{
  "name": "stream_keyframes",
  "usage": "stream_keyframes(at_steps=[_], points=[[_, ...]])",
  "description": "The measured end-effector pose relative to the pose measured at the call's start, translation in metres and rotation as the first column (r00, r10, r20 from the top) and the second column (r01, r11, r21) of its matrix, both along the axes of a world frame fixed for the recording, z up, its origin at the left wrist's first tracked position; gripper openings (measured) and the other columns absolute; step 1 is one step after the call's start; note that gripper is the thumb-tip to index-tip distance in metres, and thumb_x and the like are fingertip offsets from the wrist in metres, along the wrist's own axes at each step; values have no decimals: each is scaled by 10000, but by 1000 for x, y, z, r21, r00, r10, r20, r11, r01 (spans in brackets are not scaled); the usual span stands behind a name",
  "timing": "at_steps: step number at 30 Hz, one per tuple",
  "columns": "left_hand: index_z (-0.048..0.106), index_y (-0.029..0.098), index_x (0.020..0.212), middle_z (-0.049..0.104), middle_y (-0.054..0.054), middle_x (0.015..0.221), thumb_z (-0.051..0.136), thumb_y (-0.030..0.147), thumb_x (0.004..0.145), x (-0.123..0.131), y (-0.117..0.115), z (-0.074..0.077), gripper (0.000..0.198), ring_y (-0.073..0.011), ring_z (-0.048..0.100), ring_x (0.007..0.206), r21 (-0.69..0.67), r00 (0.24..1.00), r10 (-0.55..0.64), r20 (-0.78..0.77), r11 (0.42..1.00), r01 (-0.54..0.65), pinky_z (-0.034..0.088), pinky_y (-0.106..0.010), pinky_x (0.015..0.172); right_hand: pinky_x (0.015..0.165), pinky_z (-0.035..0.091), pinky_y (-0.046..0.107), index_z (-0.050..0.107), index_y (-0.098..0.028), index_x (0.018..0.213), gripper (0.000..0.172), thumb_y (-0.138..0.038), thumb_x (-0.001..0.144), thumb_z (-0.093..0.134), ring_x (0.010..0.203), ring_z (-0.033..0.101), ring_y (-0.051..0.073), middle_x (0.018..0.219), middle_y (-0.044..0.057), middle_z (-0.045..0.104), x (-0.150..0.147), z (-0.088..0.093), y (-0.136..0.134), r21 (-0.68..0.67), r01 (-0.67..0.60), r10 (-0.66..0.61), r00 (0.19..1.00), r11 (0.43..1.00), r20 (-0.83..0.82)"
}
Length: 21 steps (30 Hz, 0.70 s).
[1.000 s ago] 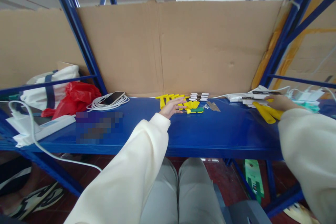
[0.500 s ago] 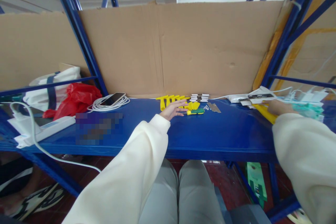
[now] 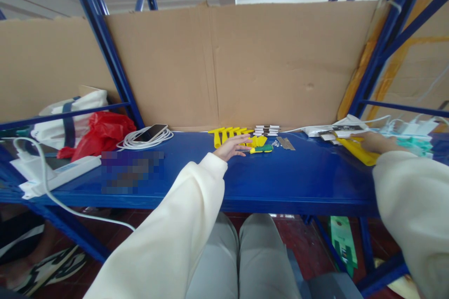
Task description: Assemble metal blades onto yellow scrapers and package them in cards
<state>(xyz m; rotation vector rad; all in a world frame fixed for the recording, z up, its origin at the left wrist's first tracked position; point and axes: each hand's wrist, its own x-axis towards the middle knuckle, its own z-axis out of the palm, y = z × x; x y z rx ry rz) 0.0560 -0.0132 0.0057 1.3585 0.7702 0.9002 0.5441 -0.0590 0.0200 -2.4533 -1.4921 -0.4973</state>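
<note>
Yellow piece (image 3: 363, 154) at the right end of the blue bench (image 3: 298, 177), its near end angled toward the right sleeve. Right hand (image 3: 377, 142) closed on it, fingertips partly hidden. Just beyond: white packets (image 3: 317, 131), a dark strip showing on top. To the right of that hand, a pale green bag (image 3: 416, 145) and white plugs (image 3: 416, 127).

Left hand (image 3: 231, 147) well apart from the right, mid-bench, fingers spread, nothing visible in its grip. Fingertips beside a green-and-yellow screwdriver (image 3: 264, 149); contact, cannot tell. Behind the hand, a row of yellow handles (image 3: 217, 139). Next to them, white bundles (image 3: 266, 130) with dark bands, stacked. Right of the screwdriver: small bits (image 3: 276, 144), then metal plates (image 3: 286, 143).

Farther left: phone (image 3: 151, 132) on coiled white cable (image 3: 163, 138), red bag (image 3: 108, 130), power strip (image 3: 73, 170). Cardboard (image 3: 263, 65) upright behind.
</note>
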Motion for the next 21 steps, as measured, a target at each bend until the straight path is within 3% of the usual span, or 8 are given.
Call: stream_keyframes(at_steps=[2, 4, 6, 10, 13, 17, 21], points=[[751, 212, 1163, 729, -138, 1290, 743, 283, 857, -1, 2, -2, 315, -247, 759, 1005, 6, 1000, -16, 11, 1000, 16, 563, -251, 658, 1005, 447, 594, 766, -243, 1257, 494, -78, 901, 466, 1175, 685, 359, 1320, 249, 695, -9, 9, -6, -131, 26, -36, 997, 991, -71], [769, 192, 1079, 749, -141, 1248, 783, 289, 827, -1, 3, -3, 270, -239, 763, 970, 23, 1000, -26, 0, 999, 26, 554, -238, 643, 1020, 457, 571, 697, -200, 1363, 506, -107, 931, 451, 1213, 668, 366, 1368, 272, 658, -21, 17, -13, -145, 58, -70, 995, 988, -77], [785, 166, 968, 775, -148, 1182, 816, 289, 791, 1, 4, -4, 218, -236, 764, 942, 54, 998, -12, -59, 998, 16, 542, -225, 621, 1005, 481, 513, 646, -136, 1418, 506, -137, 963, 425, 1230, 658, 371, 1366, 298, 648, -37, 23, -18, -127, 65, -75, 994, 990, -82], [789, 166, 776, 814, -126, 998, 833, 275, 735, 5, 8, -7, 125, -240, 760, 882, 124, 966, 88, -242, 991, -60, 529, -228, 586, 969, 490, 410, 659, -88, 1390, 491, -176, 1011, 358, 1264, 641, 346, 1353, 290, 657, -78, 33, -18, -4, -46, 46, 996, 999, -72], [773, 184, 700, 809, -92, 874, 766, 226, 770, 7, 13, -8, 81, -243, 749, 877, 223, 912, 242, -331, 959, -174, 572, -292, 695, 957, 508, 363, 718, -88, 1309, 436, -176, 984, 441, 1175, 692, 308, 1236, 238, 734, -111, 38, -4, 81, -161, 168, 981, 984, -97], [734, 207, 615, 780, -85, 839, 678, 136, 797, 5, 13, -8, 203, -289, 711, 1031, 442, 781, 502, -372, 836, -327, 523, -409, 989, 868, 567, 318, 810, -170, 1087, 326, -179, 890, 551, 938, 759, 243, 976, 109, 810, -156, 44, 21, 286, -393, 439, 891, 874, -117], [763, 237, 762, 755, -105, 1119, 671, 124, 795, 0, 7, -6, 149, -352, 576, 1300, 503, 660, 661, -356, 731, -461, 404, -452, 1131, 841, 584, 312, 814, -170, 1001, 285, -202, 868, 565, 873, 764, 228, 885, 83, 812, -202, 46, 37, 410, -538, 639, 752, 736, -160]])
